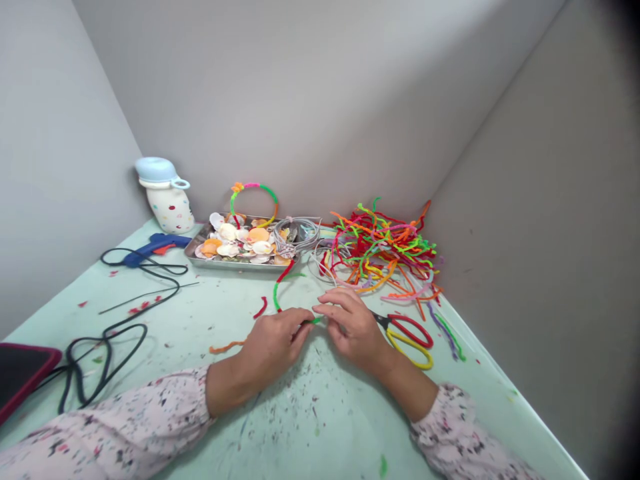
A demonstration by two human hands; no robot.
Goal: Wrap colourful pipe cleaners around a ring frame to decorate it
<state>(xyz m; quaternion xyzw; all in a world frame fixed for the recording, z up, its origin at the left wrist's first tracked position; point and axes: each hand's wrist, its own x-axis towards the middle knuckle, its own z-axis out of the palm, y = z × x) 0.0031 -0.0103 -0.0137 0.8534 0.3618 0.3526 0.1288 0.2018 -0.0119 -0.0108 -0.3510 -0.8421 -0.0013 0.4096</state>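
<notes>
My left hand (275,340) is closed in a pinch on a curved strand wrapped in red and green pipe cleaner (276,293). Part of the strand rises behind the hand toward the tray, and a short green end pokes out between the fingertips. At that green end, my right hand (354,328) has its fingers bent and its fingertips meeting the pipe cleaner; its thumb is partly hidden. Scissors (410,337) with one red and one yellow handle lie just right of my right hand. An orange pipe cleaner piece (226,347) lies beside my left hand, a short red piece (261,307) beyond it.
A metal tray (240,265) of seashells stands at the back, with a multicoloured ring (273,193) and coiled grey wire (305,233). Piled pipe cleaners (385,247) lie back right. Leftward are a bottle (170,207), a blue glue gun (150,250), its black cord (113,333) and a dark red-edged object (25,373).
</notes>
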